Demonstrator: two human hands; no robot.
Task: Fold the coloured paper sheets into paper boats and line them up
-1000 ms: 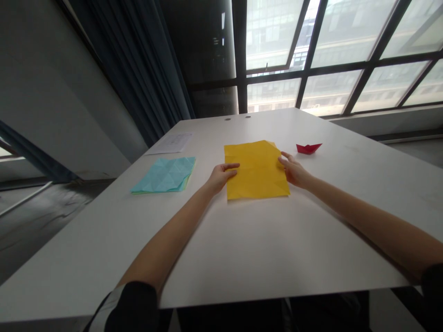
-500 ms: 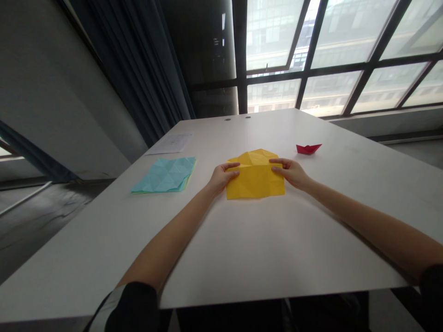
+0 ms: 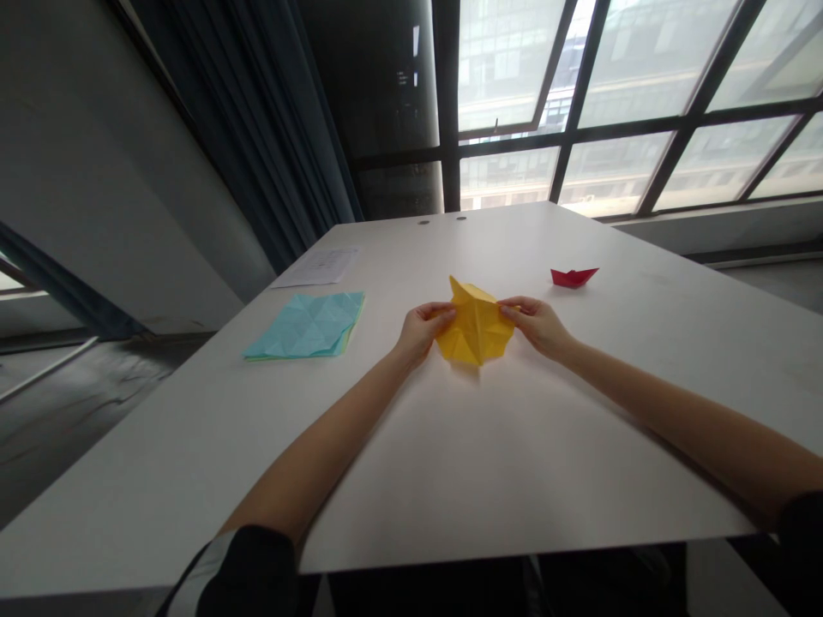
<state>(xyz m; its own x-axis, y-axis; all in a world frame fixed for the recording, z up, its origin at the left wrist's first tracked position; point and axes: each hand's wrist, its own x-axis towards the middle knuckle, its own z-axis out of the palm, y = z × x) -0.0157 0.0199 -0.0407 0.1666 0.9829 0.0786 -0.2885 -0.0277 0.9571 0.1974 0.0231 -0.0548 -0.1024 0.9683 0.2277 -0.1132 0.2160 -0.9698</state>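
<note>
A creased sheet of yellow paper (image 3: pixel 477 327) is held up just above the table, its middle fold pointing toward me and a pointed corner rising at its upper left. My left hand (image 3: pixel 421 332) pinches its left side between thumb and fingers. On the right side, my right hand (image 3: pixel 538 326) grips the paper in the same kind of pinch. Behind and to the right of my right hand sits a small red paper boat (image 3: pixel 573 278). Left of my left hand lies a stack of creased light blue paper (image 3: pixel 309 326), with a yellow-green edge showing underneath.
The white table (image 3: pixel 411 480) reaches back toward the windows. A printed white sheet (image 3: pixel 318 266) lies at its left edge, behind the blue stack. Two small round fittings sit near the far edge. A dark blue curtain (image 3: pixel 257 111) hangs beyond the left side.
The yellow paper has gone from a wide, flatter shape to a narrower one bent along its middle. Both hands have moved closer together, still gripping it.
</note>
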